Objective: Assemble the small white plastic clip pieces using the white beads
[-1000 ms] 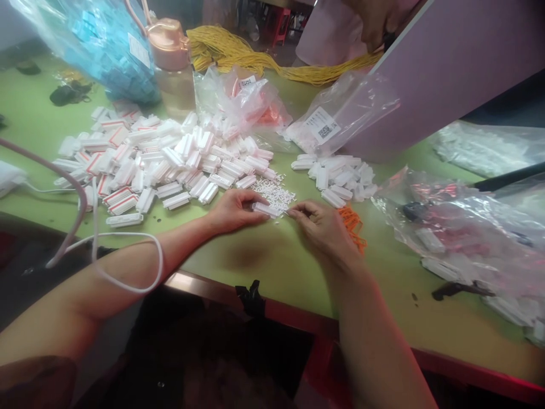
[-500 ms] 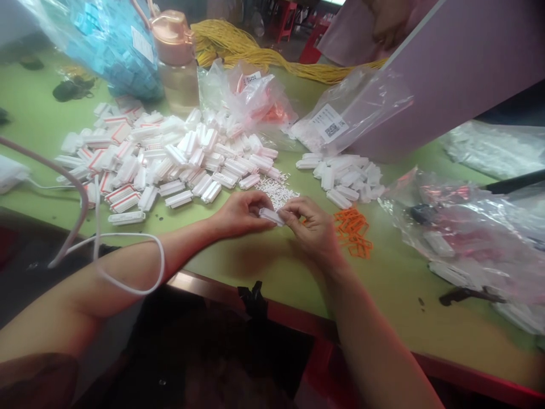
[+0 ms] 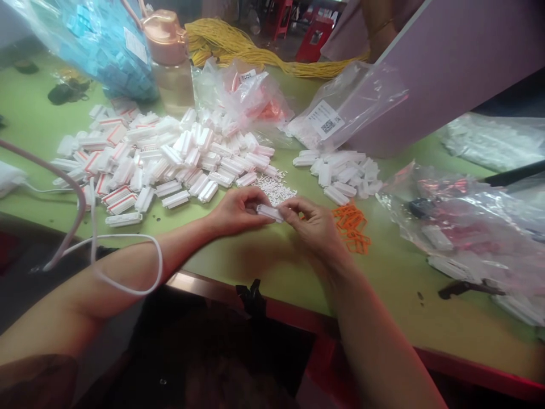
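Between my two hands is a small white plastic housing (image 3: pixel 269 212), long and narrow, held just above the table. My left hand (image 3: pixel 240 211) grips its left end between thumb and fingers. At its right end, the thumb and fingertips of my right hand (image 3: pixel 310 221) are pinched on it; whether they also hold a smaller part is hidden. Tiny white pins (image 3: pixel 276 188) lie scattered just behind my hands. To the right of my right hand are thin orange frames (image 3: pixel 352 226). A large pile of similar white housings (image 3: pixel 183 153), some with orange edges, spreads behind my left forearm.
A smaller heap of white pieces (image 3: pixel 344 173) lies at the back right. Plastic bags of parts (image 3: pixel 464 221) cover the right side. A bottle (image 3: pixel 170 62), yellow cables (image 3: pixel 238 45) and a bag of blue parts (image 3: pixel 106 51) stand behind. A white cable (image 3: pixel 158 255) loops over my left forearm.
The view has shifted slightly, so the table contents appear a little further left and up. Both hands keep hold of the white housing, with little change in their pose.
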